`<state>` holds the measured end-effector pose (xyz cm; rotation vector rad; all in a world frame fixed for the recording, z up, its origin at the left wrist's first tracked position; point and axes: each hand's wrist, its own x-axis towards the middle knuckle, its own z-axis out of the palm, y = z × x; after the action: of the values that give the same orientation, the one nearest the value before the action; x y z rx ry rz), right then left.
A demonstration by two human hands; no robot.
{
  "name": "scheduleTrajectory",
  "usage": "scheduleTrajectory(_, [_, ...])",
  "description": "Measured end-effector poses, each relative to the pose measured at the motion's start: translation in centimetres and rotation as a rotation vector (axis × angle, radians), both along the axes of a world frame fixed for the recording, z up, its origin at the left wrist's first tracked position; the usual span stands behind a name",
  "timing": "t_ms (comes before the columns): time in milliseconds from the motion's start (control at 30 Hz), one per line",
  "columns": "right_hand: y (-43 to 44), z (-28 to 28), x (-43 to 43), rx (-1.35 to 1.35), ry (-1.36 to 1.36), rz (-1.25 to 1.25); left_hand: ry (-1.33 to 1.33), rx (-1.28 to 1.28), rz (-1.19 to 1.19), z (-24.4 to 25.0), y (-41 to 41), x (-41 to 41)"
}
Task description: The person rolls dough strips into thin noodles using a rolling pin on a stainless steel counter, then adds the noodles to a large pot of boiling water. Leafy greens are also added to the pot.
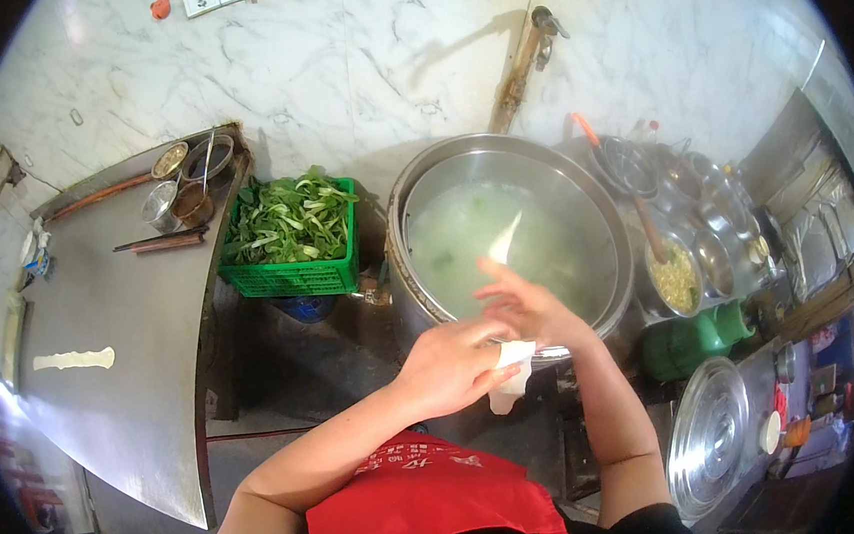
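Observation:
My left hand (446, 363) is closed on a limp white strip of dough (513, 381), which hangs over the near rim of a large steel pot (398, 269). Just beyond it, my right hand (532, 310) reaches over the pot with its fingers spread. A pointed white piece of dough (504, 240) is in the air by the right fingertips, above cloudy, steaming liquid (461, 226). Pale green bits show in that liquid. Whether the dough piece still touches a finger is hard to see.
Left of the pot, a green plastic crate (292, 277) holds leafy greens (291, 217). A metal worktop (145, 312) carries a flat dough strip (73, 360), chopsticks (169, 240) and seasoning bowls. At right stand a bowl of chopped food (675, 281), a green gas cylinder (696, 340) and a large round lid (711, 433).

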<state>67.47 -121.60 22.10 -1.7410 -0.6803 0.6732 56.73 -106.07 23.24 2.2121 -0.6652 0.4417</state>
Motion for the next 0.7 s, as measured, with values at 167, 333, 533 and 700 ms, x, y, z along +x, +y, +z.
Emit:
scheduleTrajectory(167, [-2.9,1.9,0.6,0.122,0.060,0.380,-0.218,0.081,0.163,0.4,0.5,0.8])
scheduleTrajectory(333, [-0.4,5.7,-1.3,-0.125,0.028,0.190,0.590,-0.645,0.052,-2.9,-0.7,0.6])
scheduleTrajectory(533, [-0.5,4.4,-0.4,0.211,0.142,-0.253,0.059,-0.136,0.176,-0.7,-0.6,0.7])
scheduleTrajectory(700, [0.6,3.7,-0.5,0.153,0.086,-0.153,-0.106,-0.091,-0.098,-0.5,-0.4,0.1])
